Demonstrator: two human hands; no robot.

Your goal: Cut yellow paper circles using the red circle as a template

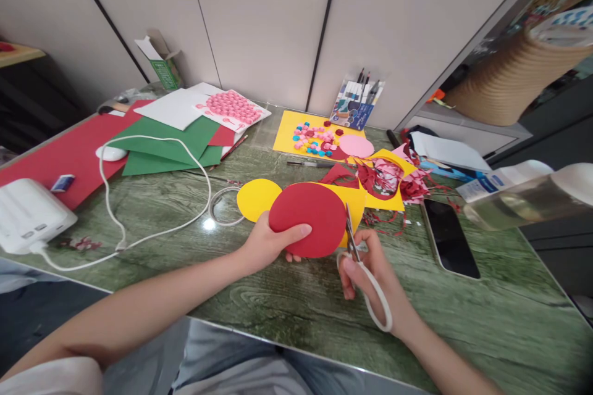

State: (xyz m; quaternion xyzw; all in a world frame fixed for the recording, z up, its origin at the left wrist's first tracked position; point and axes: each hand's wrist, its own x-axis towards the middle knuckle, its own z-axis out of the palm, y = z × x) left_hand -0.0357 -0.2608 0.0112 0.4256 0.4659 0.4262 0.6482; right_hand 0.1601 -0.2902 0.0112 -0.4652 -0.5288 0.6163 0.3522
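Note:
A red paper disc [310, 213] is pinched in my left hand [275, 241], thumb on top and fingertips under its lower edge. Behind the disc's right side shows a piece of yellow paper [356, 200]. My right hand [370, 271] grips white-handled scissors [380, 308], their blades pointing up beside the disc's right edge, over the yellow paper. Whether the blades touch the paper is hard to tell. Left of the red disc lies a yellow disc [257, 197], partly behind my left hand.
Paper scraps [384, 176] and a phone [451, 239] lie to the right, near a clear bottle [523, 200]. Small pom-poms [315, 141] sit on yellow paper behind. Green sheets [162, 148], a white cable [152, 236] and a white charger [34, 216] are at the left.

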